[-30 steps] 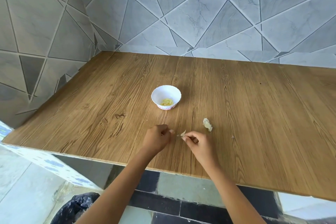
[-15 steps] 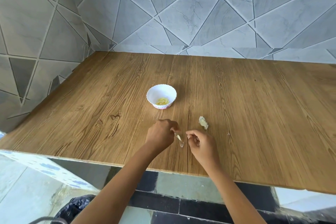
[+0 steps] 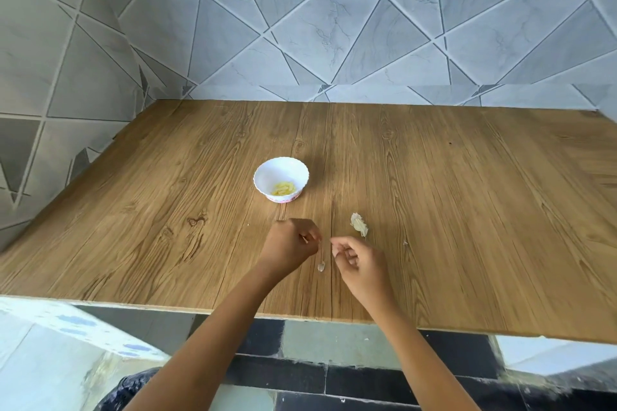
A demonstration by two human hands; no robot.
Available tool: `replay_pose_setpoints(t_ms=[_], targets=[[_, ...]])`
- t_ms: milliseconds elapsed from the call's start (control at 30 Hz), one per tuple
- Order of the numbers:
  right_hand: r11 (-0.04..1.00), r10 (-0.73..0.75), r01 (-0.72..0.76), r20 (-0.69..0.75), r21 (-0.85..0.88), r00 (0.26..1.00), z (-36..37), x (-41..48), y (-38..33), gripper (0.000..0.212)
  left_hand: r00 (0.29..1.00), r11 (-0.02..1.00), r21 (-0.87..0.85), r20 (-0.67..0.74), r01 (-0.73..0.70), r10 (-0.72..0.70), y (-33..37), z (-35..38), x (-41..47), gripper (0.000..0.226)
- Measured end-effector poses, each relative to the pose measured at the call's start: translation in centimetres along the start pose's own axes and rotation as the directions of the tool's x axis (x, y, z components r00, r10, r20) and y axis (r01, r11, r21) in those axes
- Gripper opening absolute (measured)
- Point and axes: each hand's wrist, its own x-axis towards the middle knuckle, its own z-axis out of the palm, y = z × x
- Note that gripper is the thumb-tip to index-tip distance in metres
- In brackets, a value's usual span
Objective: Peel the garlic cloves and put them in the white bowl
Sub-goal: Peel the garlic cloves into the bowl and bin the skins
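Both forearms reach in from the near edge of the table, bare to the elbow, and the hands meet low and close together, not touching. The left hand is turned knuckles up with its fingers curled tight. It pinches a clove, of which only a thin pale sliver shows at the fingertips. The right hand lies palm half up, with its fingers loosely curled and the thumb and forefinger tips drawn near each other. Whether they pinch anything cannot be told.

In the gap between the two hands, a little nearer than the fingertips, is a small pale scrap of skin. Whether it lies on the wood or hangs just above it is unclear.

The bowl stands upright on the table beyond the left hand, well apart from it. It is white with a scalloped rim and a pink pattern at the foot. In its bottom lies a small heap of yellowish peeled cloves.

Just beyond the right hand, near its fingertips but clear of them, a pale papery garlic lump lies on the wood. Whether it is whole cloves or loose skins cannot be told. A tiny white fleck lies out to the right of that hand.

A wall of grey triangular tiles rises behind the table and on the left.
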Motion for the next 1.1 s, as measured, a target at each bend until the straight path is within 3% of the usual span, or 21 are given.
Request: replay_pose_setpoints(t_ms=[67, 167, 267, 367, 467, 667, 733, 800, 867, 967, 1100], targets=[[0.982, 0.118, -0.128, 0.076, 0.14, 0.99, 0.0, 0.5, -0.9, 0.021, 0.996, 0.984, -0.156, -0.019, 0.084, -0.088, 0.2, -0.5, -0.3, 0.014], [0.874, 0.257, -0.31, 0.186, 0.374, 0.949, 0.2, 1.1, -2.1, 0.023, 0.981, 0.92, -0.344, 0.024, 0.187, -0.191, 0.0, -0.9, -0.5, 0.017], [0.79, 0.309, -0.379, 0.221, 0.481, 0.925, 0.4, 1.4, -3.2, 0.015, 0.963, 0.816, -0.519, 0.055, 0.253, -0.264, -0.3, -1.5, -0.7, 0.012], [0.759, 0.321, -0.389, 0.22, 0.522, 0.921, 0.6, 1.7, -3.7, 0.009, 0.964, 0.77, -0.587, 0.077, 0.25, -0.254, -0.5, -1.9, -0.9, 0.011], [0.762, 0.304, -0.375, 0.22, 0.528, 0.927, 0.8, 2.2, -4.0, 0.009, 0.963, 0.803, -0.544, 0.039, 0.245, -0.268, -0.5, -2.2, -1.1, 0.009], [0.825, 0.247, -0.334, 0.24, 0.457, 0.939, 1.4, 2.7, -3.6, 0.01, 0.982, 0.984, -0.136, -0.136, 0.111, -0.13, -0.5, -2.5, -1.2, 0.005], [0.912, 0.171, -0.232, 0.2, 0.337, 0.965, 1.6, 2.7, -3.0, 0.009, 0.982, 0.99, -0.092, -0.15, 0.103, -0.116, -0.7, -2.6, -1.3, 0.006], [0.987, 0.007, -0.026, 0.112, 0.161, 0.994, 2.0, 2.7, -2.6, 0.01, 0.979, 0.99, -0.062, -0.153, 0.125, -0.133, -0.7, -2.5, -1.3, 0.009], [0.985, -0.172, 0.171, 0.033, 0.04, 0.985, 2.3, 2.5, -2.4, 0.011, 0.979, 0.987, -0.062, -0.131, 0.15, -0.157, -0.7, -2.4, -1.4, 0.011], [0.927, -0.36, 0.354, -0.027, -0.12, 0.933, 2.5, 2.3, -2.0, 0.016, 0.97, 0.929, -0.291, -0.011, 0.231, -0.244, -1.0, -2.3, -1.7, 0.009], [0.893, -0.431, 0.418, -0.053, -0.166, 0.901, 2.9, 2.0, -1.7, 0.017, 0.911, 0.714, -0.574, 0.173, 0.402, -0.374, -0.7, -2.6, -1.9, 0.01]])
